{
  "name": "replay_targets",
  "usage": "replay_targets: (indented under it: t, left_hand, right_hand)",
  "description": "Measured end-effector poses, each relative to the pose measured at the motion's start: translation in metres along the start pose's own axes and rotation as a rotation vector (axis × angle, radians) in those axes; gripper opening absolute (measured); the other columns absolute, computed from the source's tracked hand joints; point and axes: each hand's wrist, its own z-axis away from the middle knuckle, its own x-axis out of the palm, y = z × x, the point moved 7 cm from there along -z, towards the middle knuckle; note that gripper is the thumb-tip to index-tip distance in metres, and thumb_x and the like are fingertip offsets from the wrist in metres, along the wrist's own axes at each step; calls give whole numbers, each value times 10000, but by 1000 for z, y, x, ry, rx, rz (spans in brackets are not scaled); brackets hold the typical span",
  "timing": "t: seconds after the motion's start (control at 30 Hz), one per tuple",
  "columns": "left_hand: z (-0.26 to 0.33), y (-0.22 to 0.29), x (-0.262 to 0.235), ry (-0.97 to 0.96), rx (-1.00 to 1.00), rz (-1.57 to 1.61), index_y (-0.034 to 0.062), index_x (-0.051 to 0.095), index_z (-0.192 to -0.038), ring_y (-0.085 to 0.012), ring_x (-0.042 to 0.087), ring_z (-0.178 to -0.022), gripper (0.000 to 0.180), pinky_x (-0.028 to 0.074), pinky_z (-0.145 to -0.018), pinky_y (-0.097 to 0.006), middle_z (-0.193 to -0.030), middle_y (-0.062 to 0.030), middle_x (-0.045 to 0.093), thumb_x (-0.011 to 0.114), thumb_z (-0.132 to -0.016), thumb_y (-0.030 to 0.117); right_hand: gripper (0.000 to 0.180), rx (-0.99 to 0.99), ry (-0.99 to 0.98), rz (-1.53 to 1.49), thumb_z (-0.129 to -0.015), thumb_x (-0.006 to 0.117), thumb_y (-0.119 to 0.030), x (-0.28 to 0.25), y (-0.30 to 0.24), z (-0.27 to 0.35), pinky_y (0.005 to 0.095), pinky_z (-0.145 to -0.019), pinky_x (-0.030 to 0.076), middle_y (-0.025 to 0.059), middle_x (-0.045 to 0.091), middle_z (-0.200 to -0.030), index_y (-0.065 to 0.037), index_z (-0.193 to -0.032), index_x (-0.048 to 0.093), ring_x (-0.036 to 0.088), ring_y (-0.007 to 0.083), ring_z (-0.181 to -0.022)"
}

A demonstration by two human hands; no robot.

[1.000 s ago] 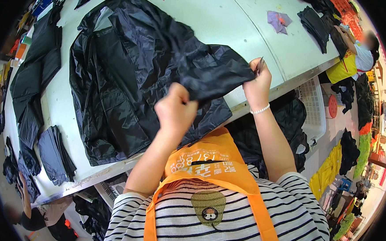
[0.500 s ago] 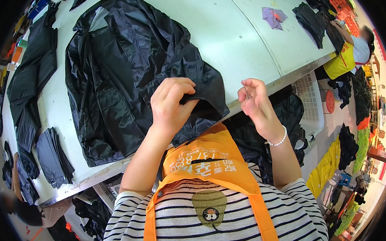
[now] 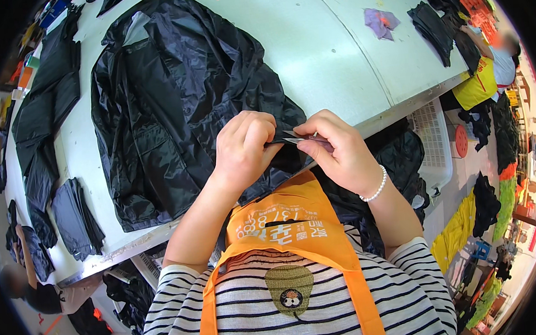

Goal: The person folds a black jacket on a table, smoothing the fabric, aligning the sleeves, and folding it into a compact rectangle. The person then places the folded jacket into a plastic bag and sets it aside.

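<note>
"Starting close in, what about the apron (image 3: pixel 300 193)?"

"It overlaps the near edge of the jacket (image 3: pixel 155 131) in view; touching or not, I can't tell. If the body leaned in, it might drag the hem."

"And the hands?"

"Close together over the jacket's near right part. The left hand (image 3: pixel 242 147) pinches a bit of its black fabric; the right hand (image 3: pixel 337 151) has its fingers wrapped round the snips (image 3: pixel 292 140), tips parted and aimed left."

"So skin's at risk?"

"I'd say so. The tips sit just beside the left hand's fingers, so a slip could nick one. Bunched fabric could also stray between the blades and get cut."

"The rest of the jacket?"

"Spread on the table (image 3: pixel 347 52), its near edge at the table's rim. A hard tug could skew it or pull it over."

"Farther out?"

"A purple cloth (image 3: pixel 382 24) lies well apart, and a co-worker (image 3: pixel 502 64) is farther right. Neither seems close enough to interfere."
</note>
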Motion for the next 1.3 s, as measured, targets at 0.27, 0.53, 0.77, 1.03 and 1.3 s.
replay_targets:
  t: [0.27, 0.53, 0.77, 1.03, 1.3]
  left_hand:
    - [-2, -7, 11, -11, -41, -14, 77, 411, -767, -251, 581, -642, 449, 464, -552, -303, -787, -95, 608, 768, -518, -31]
    - [-11, -17, 22, -23, -80, -32, 79, 416, -761, -251, 576, -629, 438, 458, -545, -309, -778, -84, 608, 766, -520, -28]
    - [-18, -19, 39, -75, -89, -23, 80, 424, -760, -254, 572, -621, 429, 448, -535, -314, -770, -84, 603, 763, -519, -28]
    - [-22, -30, 53, -138, -149, 4, 68, 460, -789, -279, 592, -692, 415, 475, -588, -345, -831, -98, 616, 769, -522, -6]
    - [76, -33, 51, -360, -606, 28, 44, 588, -1069, -332, 524, -1118, 500, 436, -940, -407, -1183, -151, 553, 810, -648, 198]
  right_hand:
    - [107, -10, 21, 10, -820, 671, -23, -5, 14, -8, 262, -596, 472, 86, 575, -861, 8, -904, 612, 589, 186, -653]
    - [143, 28, 3, -162, -801, 682, -2, -18, 32, -20, 253, -579, 452, 73, 566, -865, 12, -935, 634, 577, 142, -660]
    - [116, -37, -41, -28, -801, 681, -7, -27, 38, -27, 249, -566, 444, 68, 585, -855, 4, -910, 643, 562, 134, -641]
    - [150, 37, 14, -113, -795, 698, -24, -45, 63, -40, 222, -571, 427, 46, 576, -835, -9, -930, 633, 515, 103, -623]
    - [294, 265, 275, 439, -810, 661, -88, -130, 376, -120, 351, -889, 467, 153, 603, -1101, -15, -1084, 582, 587, 262, -1047]
